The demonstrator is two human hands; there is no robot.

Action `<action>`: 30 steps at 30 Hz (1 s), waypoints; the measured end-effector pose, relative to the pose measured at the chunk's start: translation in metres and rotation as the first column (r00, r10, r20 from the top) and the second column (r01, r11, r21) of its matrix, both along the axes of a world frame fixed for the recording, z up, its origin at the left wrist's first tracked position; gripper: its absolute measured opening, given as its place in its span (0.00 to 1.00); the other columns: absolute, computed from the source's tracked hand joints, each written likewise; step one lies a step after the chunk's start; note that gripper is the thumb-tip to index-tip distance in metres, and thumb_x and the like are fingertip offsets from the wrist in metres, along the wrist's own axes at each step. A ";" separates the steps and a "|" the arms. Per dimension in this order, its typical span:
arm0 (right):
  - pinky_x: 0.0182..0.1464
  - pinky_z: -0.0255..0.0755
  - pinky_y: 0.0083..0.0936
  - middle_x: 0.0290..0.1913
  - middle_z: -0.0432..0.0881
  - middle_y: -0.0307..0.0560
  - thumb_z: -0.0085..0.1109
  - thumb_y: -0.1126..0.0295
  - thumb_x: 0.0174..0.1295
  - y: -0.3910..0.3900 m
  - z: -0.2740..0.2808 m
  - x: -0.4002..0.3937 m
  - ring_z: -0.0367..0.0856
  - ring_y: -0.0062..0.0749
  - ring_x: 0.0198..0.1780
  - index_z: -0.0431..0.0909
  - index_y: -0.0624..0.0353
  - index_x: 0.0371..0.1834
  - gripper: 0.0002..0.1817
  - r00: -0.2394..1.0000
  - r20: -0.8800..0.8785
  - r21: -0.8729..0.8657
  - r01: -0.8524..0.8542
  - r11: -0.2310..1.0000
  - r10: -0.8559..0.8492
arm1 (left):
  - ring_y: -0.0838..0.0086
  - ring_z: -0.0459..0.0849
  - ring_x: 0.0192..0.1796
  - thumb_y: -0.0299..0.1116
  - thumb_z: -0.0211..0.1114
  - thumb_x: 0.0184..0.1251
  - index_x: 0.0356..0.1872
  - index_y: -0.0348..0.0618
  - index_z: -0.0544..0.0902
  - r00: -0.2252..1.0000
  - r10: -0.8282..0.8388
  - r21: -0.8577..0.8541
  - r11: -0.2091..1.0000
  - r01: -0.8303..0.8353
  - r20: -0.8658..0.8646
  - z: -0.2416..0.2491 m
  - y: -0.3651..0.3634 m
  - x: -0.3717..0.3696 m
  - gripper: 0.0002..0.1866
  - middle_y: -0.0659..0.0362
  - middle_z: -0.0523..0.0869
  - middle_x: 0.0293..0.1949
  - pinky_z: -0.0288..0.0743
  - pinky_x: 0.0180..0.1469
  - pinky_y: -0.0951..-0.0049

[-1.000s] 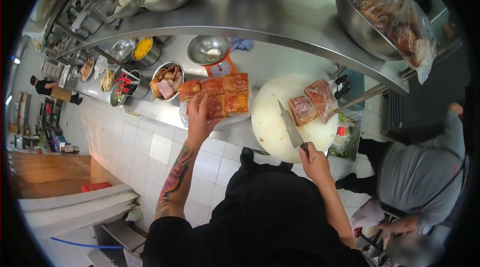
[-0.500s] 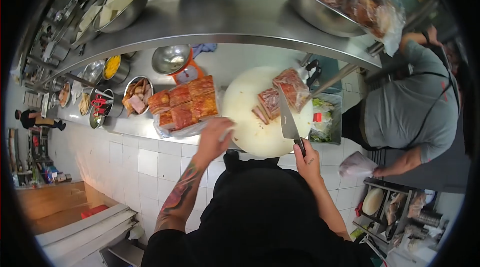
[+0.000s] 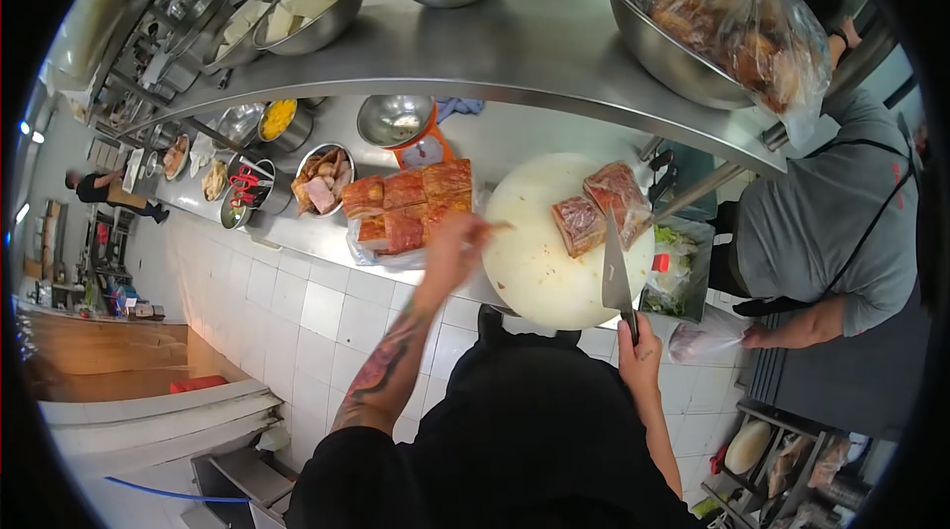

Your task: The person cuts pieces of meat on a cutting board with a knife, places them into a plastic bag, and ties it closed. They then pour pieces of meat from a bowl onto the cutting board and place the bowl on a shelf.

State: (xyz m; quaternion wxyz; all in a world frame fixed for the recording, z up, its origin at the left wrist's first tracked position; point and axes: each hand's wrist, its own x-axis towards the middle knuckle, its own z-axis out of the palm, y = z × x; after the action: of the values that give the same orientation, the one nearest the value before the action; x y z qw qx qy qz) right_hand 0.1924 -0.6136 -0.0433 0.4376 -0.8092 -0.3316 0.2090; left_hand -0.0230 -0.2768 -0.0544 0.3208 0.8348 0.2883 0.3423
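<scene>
My right hand grips a cleaver-like kitchen knife by its dark handle, the wide blade pointing away over the round white cutting board. Two plastic-wrapped blocks of meat lie on the board: a smaller block and a larger block touching the blade tip. My left hand is at the board's left edge, partly in front of the roasted pork slabs. A thin tan strip, seemingly a meat slice, sticks out from its blurred, closed fingers.
An orange scale with a steel bowl stands behind the slabs. A bowl of meat pieces is further left. The steel shelf overhangs the counter. A bin of greens sits right of the board, near a person in grey.
The small meat slices beside the smaller block have left the board. My left hand has lifted, with a strip at its fingers. The view has shifted; the knife stays in my right hand.
</scene>
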 end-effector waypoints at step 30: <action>0.39 0.81 0.45 0.35 0.90 0.64 0.63 0.62 0.79 0.008 -0.012 -0.002 0.91 0.61 0.36 0.81 0.65 0.61 0.18 0.981 0.011 -0.036 0.196 0.980 -0.196 | 0.48 0.76 0.75 0.33 0.77 0.66 0.75 0.38 0.74 0.869 -0.472 0.053 0.873 0.484 -0.148 0.001 -0.007 0.144 0.37 0.43 0.80 0.71 0.72 0.75 0.54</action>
State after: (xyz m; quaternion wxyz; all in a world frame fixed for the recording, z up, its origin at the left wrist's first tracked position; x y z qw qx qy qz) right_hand 0.1909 -0.6054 -0.0556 0.4398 -0.8467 -0.2480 0.1679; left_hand 0.1214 -0.2839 -0.0534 0.3388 0.9140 0.0774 0.2096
